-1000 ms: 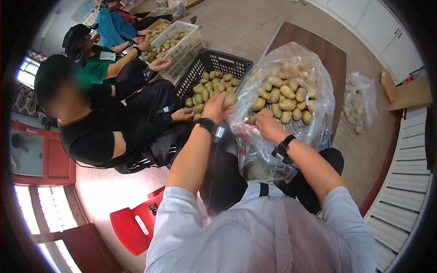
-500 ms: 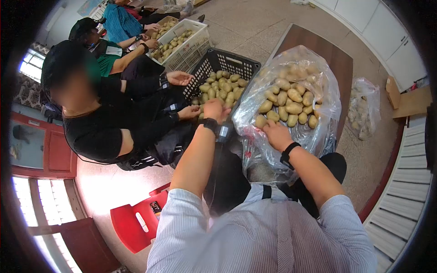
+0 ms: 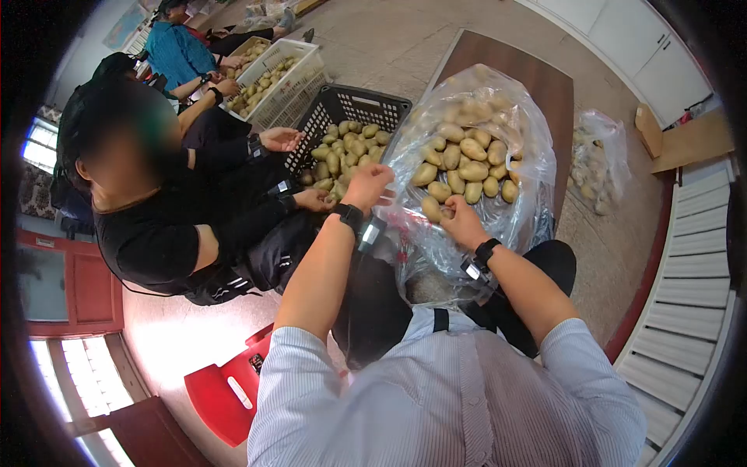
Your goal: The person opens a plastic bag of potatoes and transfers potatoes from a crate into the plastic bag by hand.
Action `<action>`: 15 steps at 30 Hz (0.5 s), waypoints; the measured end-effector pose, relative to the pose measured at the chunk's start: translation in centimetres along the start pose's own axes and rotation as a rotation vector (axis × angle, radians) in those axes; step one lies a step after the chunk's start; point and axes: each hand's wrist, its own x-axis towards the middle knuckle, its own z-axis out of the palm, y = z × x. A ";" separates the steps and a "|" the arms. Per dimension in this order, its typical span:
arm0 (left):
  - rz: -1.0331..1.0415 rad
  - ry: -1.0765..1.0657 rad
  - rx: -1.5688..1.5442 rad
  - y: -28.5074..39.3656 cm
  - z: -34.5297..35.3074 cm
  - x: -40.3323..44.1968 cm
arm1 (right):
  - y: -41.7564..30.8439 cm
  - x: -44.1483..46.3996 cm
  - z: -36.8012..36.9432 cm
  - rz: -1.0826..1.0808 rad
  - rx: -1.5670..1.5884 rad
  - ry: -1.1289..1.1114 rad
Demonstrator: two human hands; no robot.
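Observation:
A clear plastic bag lies open with several potatoes in it. At its near edge my right hand has its fingers closed around one potato. My left hand is between the bag and a black crate, palm down. Its fingers are apart and no object shows in it. More potatoes fill the crate, close to my left hand's far side.
At the crate's left side sits a co-worker, both hands near its potatoes. Beyond are a white crate and other people. The bag rests on a brown board. Another bag lies right; a red stool stands lower left.
My left hand has come away from the crate's potatoes toward the bag. My right hand stays at the bag's near edge, now with a potato clearly in its fingers. The whole view has shifted slightly.

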 end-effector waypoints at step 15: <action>-0.179 -0.375 0.008 0.5 4.1 -1.0 | -4.2 1.7 -5.2 0.416 1.293 -0.459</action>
